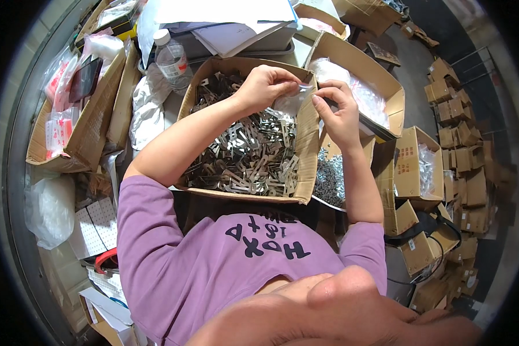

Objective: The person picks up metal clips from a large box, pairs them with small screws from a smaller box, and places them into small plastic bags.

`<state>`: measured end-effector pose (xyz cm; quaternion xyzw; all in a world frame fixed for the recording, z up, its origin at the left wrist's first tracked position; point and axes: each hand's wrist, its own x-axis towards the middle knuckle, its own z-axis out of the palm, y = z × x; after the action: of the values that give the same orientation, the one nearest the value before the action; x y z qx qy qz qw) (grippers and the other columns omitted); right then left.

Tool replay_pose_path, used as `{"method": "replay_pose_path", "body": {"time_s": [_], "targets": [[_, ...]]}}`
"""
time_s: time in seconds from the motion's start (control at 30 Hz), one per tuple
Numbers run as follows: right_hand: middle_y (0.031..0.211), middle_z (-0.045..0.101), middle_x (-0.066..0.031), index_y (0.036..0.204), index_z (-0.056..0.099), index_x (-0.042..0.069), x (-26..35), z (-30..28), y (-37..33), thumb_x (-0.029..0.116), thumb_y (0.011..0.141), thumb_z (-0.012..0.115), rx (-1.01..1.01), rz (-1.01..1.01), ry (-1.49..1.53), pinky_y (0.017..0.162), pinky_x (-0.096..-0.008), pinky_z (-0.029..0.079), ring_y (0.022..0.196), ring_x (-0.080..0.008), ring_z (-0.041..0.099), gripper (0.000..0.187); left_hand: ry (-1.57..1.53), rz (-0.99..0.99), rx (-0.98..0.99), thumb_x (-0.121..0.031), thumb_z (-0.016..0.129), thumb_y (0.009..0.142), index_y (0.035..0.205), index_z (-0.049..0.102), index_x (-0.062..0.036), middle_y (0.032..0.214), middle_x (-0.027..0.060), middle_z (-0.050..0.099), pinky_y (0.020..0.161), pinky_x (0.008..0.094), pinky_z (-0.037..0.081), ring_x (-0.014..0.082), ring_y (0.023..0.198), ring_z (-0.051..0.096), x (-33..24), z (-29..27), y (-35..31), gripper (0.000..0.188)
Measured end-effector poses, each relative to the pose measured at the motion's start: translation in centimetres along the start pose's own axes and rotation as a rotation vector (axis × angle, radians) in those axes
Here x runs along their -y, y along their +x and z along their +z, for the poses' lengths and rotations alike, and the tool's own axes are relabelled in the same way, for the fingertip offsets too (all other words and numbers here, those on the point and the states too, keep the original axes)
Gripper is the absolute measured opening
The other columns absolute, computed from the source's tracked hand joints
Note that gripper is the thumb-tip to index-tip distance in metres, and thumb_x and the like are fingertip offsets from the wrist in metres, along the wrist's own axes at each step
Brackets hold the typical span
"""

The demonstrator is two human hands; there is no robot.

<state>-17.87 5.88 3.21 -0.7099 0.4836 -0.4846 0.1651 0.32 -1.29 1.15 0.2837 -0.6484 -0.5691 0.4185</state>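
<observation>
My left hand [266,87] is closed, its thumb and fingertips pinching the top edge of a small clear plastic bag [289,105]. On the other side of that edge my right hand [340,111] is closed too, thumb against fingers on the bag's corner. The bag hangs over the right wall of a cardboard box [307,153]. Flat silvery metal brackets [242,153] fill this box in a loose heap. What the bag contains, if anything, I cannot make out. Just right of the box, partly behind my right forearm, lies a heap of small grey screws [330,177].
A plastic bottle [173,62] stands behind the bracket box, near papers [236,37]. Boxes of clear bags flank it: one at right [395,86], one at left [92,135] with a phone [85,81] on top. Several cartons [467,144] are piled at far right.
</observation>
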Motion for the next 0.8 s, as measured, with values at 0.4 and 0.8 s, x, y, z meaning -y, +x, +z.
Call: {"method": "replay_pose_path", "body": {"time_s": [0.4, 0.8], "targets": [[0.091, 0.062, -0.0119, 0.085, 0.064, 0.000, 1.6, -0.2, 0.3, 0.012, 0.075, 0.066, 0.065, -0.066, -0.010, 0.079, -0.0320, 0.045, 0.088, -0.0237, 0.059, 0.015, 0.163, 0.121, 0.038, -0.008, 0.068, 0.079, 0.076, 0.061, 0.0017, 0.072, 0.0021, 0.063, 0.059, 0.0185, 0.048, 0.0042, 0.068, 0.057, 0.3, -0.2, -0.2, 0.012], [0.101, 0.061, -0.0153, 0.099, 0.063, 0.001, 2.4, -0.1, 1.3, 0.025, 0.075, 0.066, 0.355, 0.042, -0.167, 0.086, -0.0358, 0.043, 0.095, -0.0283, 0.057, 0.033, 0.556, 0.349, 0.082, -0.008, 0.074, 0.065, 0.094, 0.064, -0.0020, 0.084, 0.0085, 0.063, 0.072, 0.0296, 0.051, 0.0205, 0.079, 0.062, -0.9, -0.9, -0.4, 0.031]]}}
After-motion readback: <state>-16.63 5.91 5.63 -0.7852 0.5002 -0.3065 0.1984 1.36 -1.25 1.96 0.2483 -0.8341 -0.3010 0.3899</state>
